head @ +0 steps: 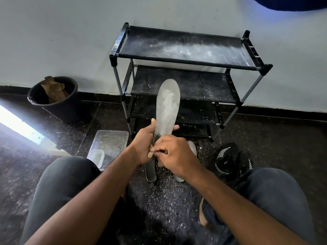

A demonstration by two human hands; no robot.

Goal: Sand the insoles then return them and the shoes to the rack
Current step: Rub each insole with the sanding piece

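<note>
Before the rack [185, 46], shelves bare: we log one insole [168, 105] in our left hand [144, 144], right hand [174, 152] pinching sandpaper [150, 154] against it; second insole [192, 147] and shoes [231, 160] on floor, nothing returned.

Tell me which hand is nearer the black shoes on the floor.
Right. The right hand works at the insole's near end, just left of the black shoes; the left hand grips the insole farther left, beyond the right hand.
</note>
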